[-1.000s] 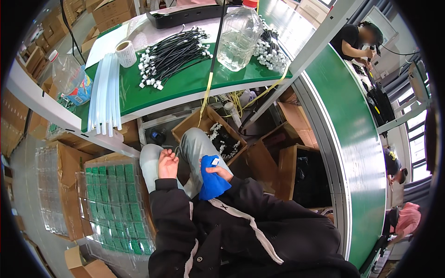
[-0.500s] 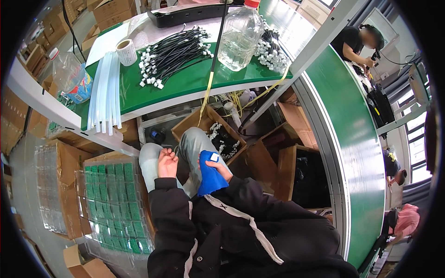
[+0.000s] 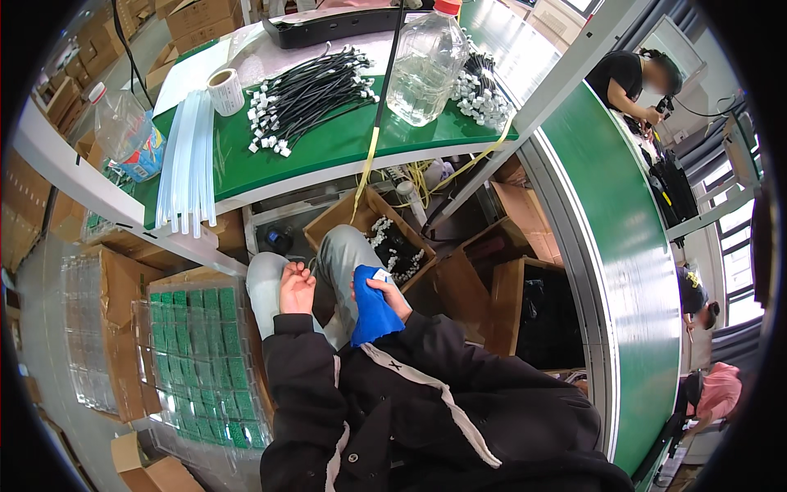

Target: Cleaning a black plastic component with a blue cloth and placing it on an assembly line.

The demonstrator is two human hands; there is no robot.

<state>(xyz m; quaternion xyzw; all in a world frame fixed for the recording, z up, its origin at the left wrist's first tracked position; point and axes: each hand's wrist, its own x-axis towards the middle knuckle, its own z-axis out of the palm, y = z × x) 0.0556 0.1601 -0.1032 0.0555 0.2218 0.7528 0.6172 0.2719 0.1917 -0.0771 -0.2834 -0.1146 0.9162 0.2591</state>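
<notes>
My right hand [image 3: 392, 298] is wrapped round a blue cloth [image 3: 375, 313] above my lap. Part of a small white piece [image 3: 382, 276] shows at the top of the cloth, beside my thumb; the rest of it is covered, so I cannot tell its kind. Resting palm up on my left thigh, my left hand [image 3: 296, 289] has its fingers loosely curled, with nothing visible in the palm. Both hands are over my light jeans [image 3: 264, 283], below the edge of the green bench [image 3: 328, 156].
On the bench lie black cables with white connectors [image 3: 316, 94], clear tubes [image 3: 190, 156], a label roll [image 3: 225, 92] and a large clear bottle [image 3: 425, 70]. A carton [image 3: 332, 220] with cables stands beyond my knees. Trays of green boards [image 3: 193, 353] are at left. A co-worker [image 3: 619, 82] sits far right.
My right thumb has moved onto the white piece, so less of it shows. The blue cloth has shifted slightly in my grip. My left hand stays still.
</notes>
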